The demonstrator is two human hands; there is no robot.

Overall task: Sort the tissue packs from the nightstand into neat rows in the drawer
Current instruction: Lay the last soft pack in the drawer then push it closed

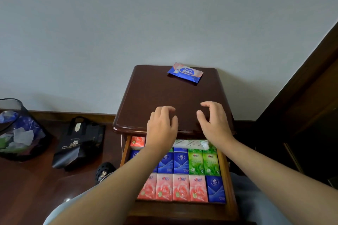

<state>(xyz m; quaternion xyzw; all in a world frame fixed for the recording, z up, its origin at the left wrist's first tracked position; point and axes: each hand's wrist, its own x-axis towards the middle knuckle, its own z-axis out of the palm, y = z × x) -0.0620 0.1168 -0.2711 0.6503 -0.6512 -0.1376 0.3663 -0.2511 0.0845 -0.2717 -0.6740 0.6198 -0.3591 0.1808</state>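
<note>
Pack handling: the wipes pack is probably light, soft and a little slick; best pinched across its short sides.
Pack look: flat blue pouch, pink end, white label.
Pack place: rear of the nightstand top, right of centre.
Left hand: over the nightstand's front edge, fingers loosely curled, holding nothing.
Right hand: beside it, fingers spread and bent, empty.
Drawer: pulled out below the nightstand top, packs in rows.

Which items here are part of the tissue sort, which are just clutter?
Job: wipes pack, nightstand, drawer, pink packs, blue packs, green packs.
Clutter: bin, black bag, shoe.
</note>
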